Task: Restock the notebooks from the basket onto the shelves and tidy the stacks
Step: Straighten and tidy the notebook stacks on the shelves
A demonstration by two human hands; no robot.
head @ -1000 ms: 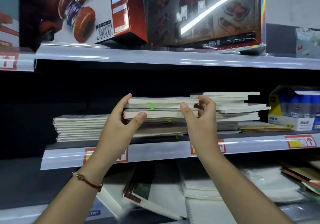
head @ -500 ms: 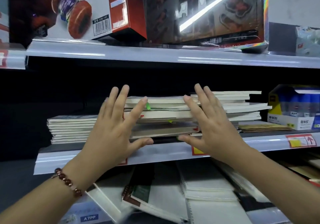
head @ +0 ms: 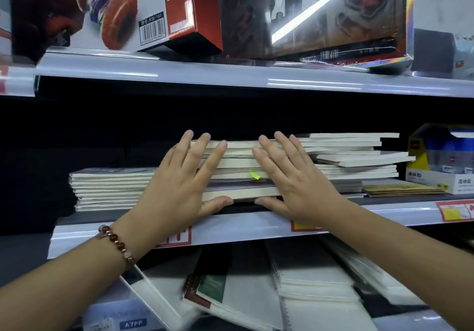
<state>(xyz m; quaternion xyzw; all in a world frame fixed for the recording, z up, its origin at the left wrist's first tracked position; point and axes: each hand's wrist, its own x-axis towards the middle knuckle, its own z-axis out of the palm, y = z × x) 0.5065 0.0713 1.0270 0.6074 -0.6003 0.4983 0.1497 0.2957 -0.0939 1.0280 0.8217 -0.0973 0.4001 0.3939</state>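
Middle shelf (head: 230, 228), stock and hands.

1. Centre stack of notebooks (head: 238, 177): lies flat at the middle of the shelf, page edges facing out; a green tab (head: 254, 175) sticks out of its front edge.
2. Left stack of notebooks (head: 110, 189): at 9 o'clock from the centre stack, lower, just beside it.
3. Right stack of notebooks (head: 354, 156): at 3 o'clock from the centre stack, touching it, its upper books jutting unevenly to the right.
4. Thin brown pads (head: 402, 189): at 3 o'clock from the right stack, flat on the shelf.
5. Blue and yellow box (head: 441, 159): far right end of the shelf.
6. Left hand (head: 179, 184): fingers spread wide and flat against the front edge of the centre stack, thumb low at the shelf lip; gripping nothing. Beaded bracelet (head: 118, 246) on the wrist.
7. Right hand (head: 295, 179): fingers likewise spread flat on the same stack's front edge, at 3 o'clock from the left hand, thumb low; gripping nothing.
8. Upper shelf, 12 o'clock: toy boxes (head: 179, 10).
9. Lower shelf, 6 o'clock: spiral notebooks (head: 315, 279) lying at loose angles.
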